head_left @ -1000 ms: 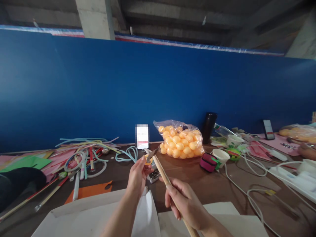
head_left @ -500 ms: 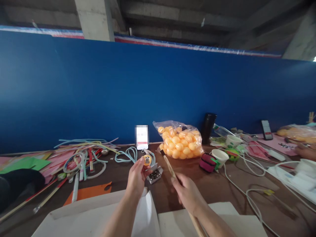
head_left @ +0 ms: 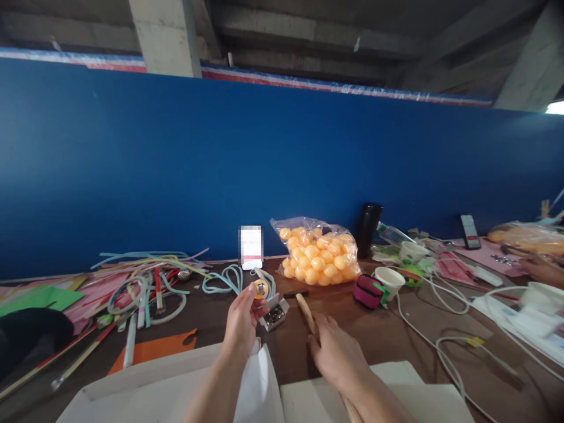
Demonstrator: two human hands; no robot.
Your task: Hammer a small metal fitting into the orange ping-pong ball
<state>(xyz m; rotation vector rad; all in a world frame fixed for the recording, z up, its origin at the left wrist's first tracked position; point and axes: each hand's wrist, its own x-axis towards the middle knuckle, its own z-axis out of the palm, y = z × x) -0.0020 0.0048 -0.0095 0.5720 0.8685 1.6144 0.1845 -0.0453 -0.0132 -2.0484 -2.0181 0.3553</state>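
Note:
My left hand (head_left: 244, 320) pinches an orange ball (head_left: 261, 288), which looks like a table tennis ball, with shiny metal showing on its face. Just below the fingertips is a small open box (head_left: 275, 315) of dark, shiny metal pieces, too small to name. My right hand (head_left: 335, 351) is wrapped round the wooden handle of a hammer (head_left: 306, 311); its narrow dark head lies crosswise at the far end, low over the table. Behind both hands stands a clear plastic bag (head_left: 315, 252) full of orange balls. The hammer is apart from the held ball.
Left lie coloured tubes (head_left: 152, 288) and an orange sheet (head_left: 152, 351). White cardboard (head_left: 176, 382) is under my forearms. A phone (head_left: 251, 247), black bottle (head_left: 369, 230), purple pouch (head_left: 368, 291), paper cup (head_left: 390, 281) and white cables (head_left: 434, 352) stand or lie around. A co-worker's hand (head_left: 544, 270) is far right.
My right hand has tilted and turned the hammer, so its far end is lower and the dark head shows crosswise. My left hand keeps the ball in nearly the same place.

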